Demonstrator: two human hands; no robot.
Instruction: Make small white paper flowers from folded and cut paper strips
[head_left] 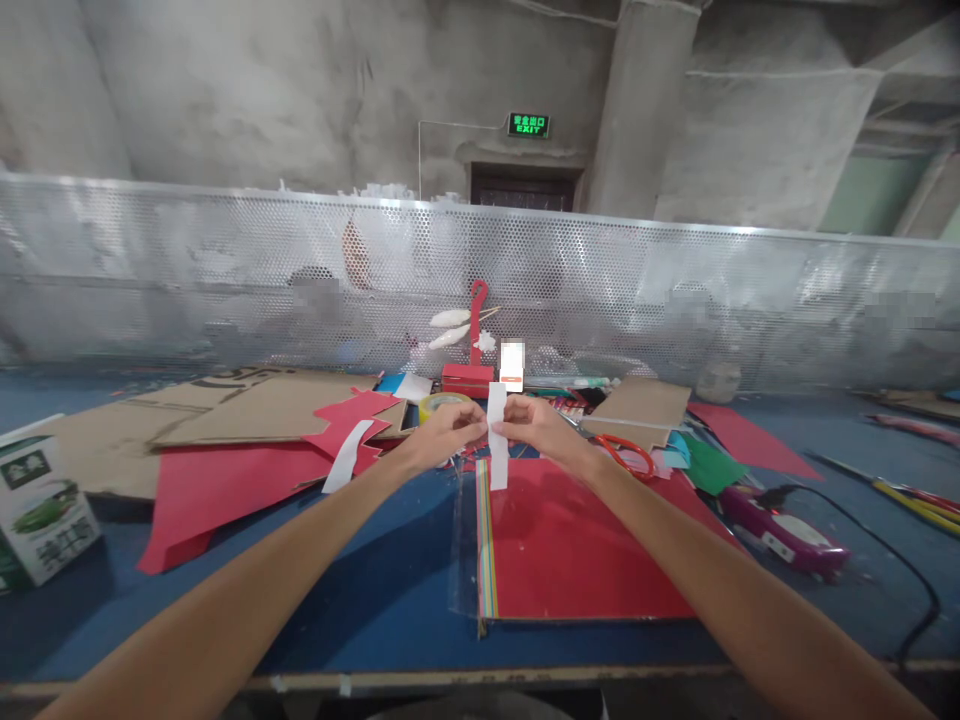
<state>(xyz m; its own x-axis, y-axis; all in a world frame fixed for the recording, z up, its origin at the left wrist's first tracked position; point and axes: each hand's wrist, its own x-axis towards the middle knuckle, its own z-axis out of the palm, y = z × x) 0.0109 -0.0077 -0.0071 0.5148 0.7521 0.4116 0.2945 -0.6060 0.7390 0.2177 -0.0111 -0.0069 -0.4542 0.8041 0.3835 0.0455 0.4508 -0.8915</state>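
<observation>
Both of my hands are stretched out over the blue table and pinch one narrow white paper strip [496, 438] held upright between them. My left hand [448, 432] grips its left edge with closed fingers. My right hand [534, 424] grips the right edge the same way. Below the strip lies a pack of red and coloured paper sheets [570, 545] in a clear wrapper. A second white strip [346, 456] lies on the red paper pieces [225, 480] to the left.
Cardboard sheets [247, 410] lie at the left, a roll of yellow tape [442, 402] and a red box [466, 379] behind my hands. Red-handled scissors [626, 455], a purple glue gun [780, 530] with its cord and a carton [41, 500] flank the table. A perforated metal screen [675, 290] closes the back.
</observation>
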